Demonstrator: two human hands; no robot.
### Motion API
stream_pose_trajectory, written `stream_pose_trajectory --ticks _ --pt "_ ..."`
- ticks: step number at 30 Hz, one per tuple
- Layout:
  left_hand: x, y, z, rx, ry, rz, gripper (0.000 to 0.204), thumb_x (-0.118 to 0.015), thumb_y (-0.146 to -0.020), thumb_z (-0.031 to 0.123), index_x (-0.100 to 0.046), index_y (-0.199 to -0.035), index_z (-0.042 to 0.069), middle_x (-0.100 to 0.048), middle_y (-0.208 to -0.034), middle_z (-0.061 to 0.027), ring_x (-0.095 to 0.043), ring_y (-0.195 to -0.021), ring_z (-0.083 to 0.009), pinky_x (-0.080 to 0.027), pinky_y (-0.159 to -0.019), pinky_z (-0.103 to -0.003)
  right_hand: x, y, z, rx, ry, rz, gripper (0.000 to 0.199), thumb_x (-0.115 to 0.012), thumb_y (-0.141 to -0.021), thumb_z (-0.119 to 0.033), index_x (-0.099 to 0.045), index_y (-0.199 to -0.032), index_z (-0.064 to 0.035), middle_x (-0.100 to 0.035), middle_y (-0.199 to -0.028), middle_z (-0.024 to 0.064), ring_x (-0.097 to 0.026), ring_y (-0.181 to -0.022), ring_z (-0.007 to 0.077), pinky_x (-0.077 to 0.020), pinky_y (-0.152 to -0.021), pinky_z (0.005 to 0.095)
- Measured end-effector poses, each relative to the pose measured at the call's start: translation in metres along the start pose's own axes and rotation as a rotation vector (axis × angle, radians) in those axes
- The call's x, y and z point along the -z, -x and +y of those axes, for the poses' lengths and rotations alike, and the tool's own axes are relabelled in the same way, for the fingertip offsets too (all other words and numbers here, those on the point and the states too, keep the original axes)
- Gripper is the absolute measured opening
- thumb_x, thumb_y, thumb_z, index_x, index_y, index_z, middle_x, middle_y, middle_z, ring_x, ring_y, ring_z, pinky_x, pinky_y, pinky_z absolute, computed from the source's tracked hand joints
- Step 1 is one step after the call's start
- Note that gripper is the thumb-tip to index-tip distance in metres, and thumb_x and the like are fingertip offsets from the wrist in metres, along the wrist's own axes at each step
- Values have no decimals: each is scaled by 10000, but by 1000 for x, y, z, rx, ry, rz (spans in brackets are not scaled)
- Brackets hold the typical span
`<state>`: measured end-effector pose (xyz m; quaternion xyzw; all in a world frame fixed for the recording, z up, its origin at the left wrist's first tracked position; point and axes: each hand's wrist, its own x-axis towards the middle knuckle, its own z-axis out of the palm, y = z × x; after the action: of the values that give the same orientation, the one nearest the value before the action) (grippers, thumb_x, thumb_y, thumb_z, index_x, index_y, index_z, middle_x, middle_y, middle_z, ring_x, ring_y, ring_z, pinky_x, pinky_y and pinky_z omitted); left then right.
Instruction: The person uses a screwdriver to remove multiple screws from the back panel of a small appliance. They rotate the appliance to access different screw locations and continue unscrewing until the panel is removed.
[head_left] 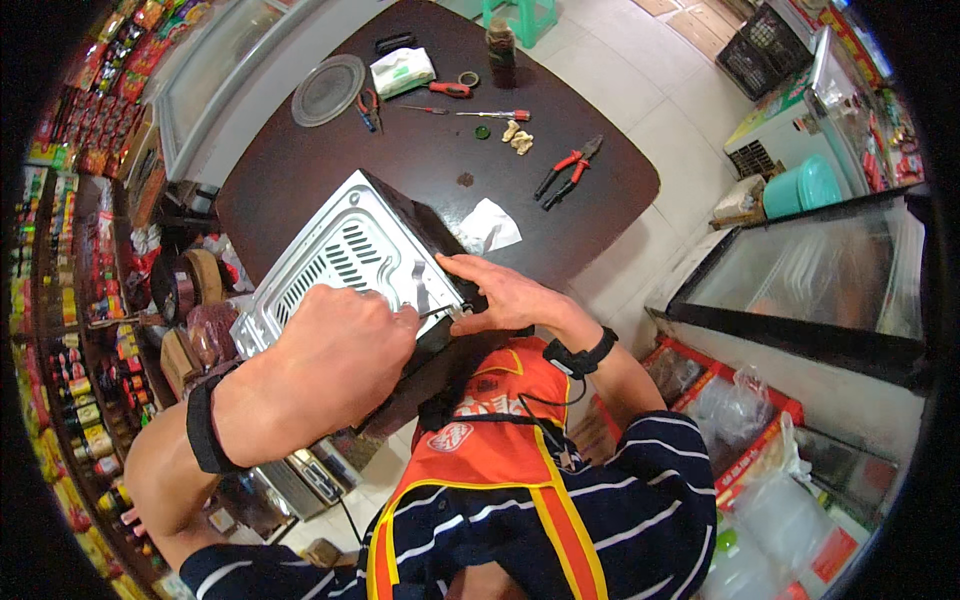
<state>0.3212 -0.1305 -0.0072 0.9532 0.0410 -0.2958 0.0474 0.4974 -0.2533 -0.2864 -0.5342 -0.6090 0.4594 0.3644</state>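
Note:
A boxy appliance, much like a microwave oven, lies tilted at the near edge of the dark table [620, 190]; its silver vented panel [335, 235] faces up and its sides are black. Over that panel my left hand [345, 335] is closed in a fist. A thin dark rod [436, 312], like a screwdriver shaft, runs from its fingers toward the panel's right corner; any handle is hidden in the fist. My right hand [505, 295] clasps that corner, thumb and fingers on either side of the rod's tip. What the tip touches is hidden.
Beyond the appliance lie a crumpled tissue [488, 226], red-handled pliers [570, 172], a screwdriver [495, 114], smaller pliers [369, 112], a round plate [328, 90], a tissue pack [403, 70] and a jar [500, 46]. Stocked shelves [85, 300] line the left; a glass-topped freezer [800, 285] stands right.

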Motion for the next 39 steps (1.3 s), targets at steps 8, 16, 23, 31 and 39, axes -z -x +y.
stream_pose_trajectory --ticks 8,16,23,31,39 --pt "-44 60 -18 260 132 286 278 -696 -1033 174 -696 -1283 53 -732 -855 -169 -764 -700 -386 -612 -614 -504 0 -20 -13 -83 -77 29 1088 -949 -878 -392 -391 -1720 13 -487 -1686 272 -488 -1574 414 -423 -1299 464" --pt "-60 51 -28 299 238 235 305 -691 -1080 223 -753 -1349 94 -744 -868 -191 -742 -742 -430 -597 -671 -562 -6 -31 -11 -96 -81 103 1009 -934 -888 -356 -437 -1689 2 -522 -1631 252 -525 -1520 413 -451 -1267 478" --pt "-51 41 -31 292 264 182 282 -675 -1090 221 -758 -1306 59 -741 -862 -218 -740 -768 -456 -594 -696 -578 -7 -31 -8 -87 -91 115 1012 -947 -874 -353 -449 -1681 -1 -533 -1614 244 -526 -1515 404 -464 -1250 475" --pt "-44 33 -38 333 425 129 264 -654 -1093 200 -760 -1254 21 -760 -885 -265 -746 -840 -497 -600 -762 -592 -8 -36 -7 -91 -82 176 828 -916 -918 -383 -558 -1569 -16 -610 -1512 222 -611 -1417 390 -532 -1150 472" --pt "-27 25 -26 270 219 134 269 -715 -972 158 -749 -1187 1 -752 -833 -227 -787 -788 -425 -632 -710 -528 -6 -42 -12 -126 -23 203 723 -881 -938 -398 -609 -1478 -3 -661 -1442 220 -650 -1369 398 -536 -1150 479"
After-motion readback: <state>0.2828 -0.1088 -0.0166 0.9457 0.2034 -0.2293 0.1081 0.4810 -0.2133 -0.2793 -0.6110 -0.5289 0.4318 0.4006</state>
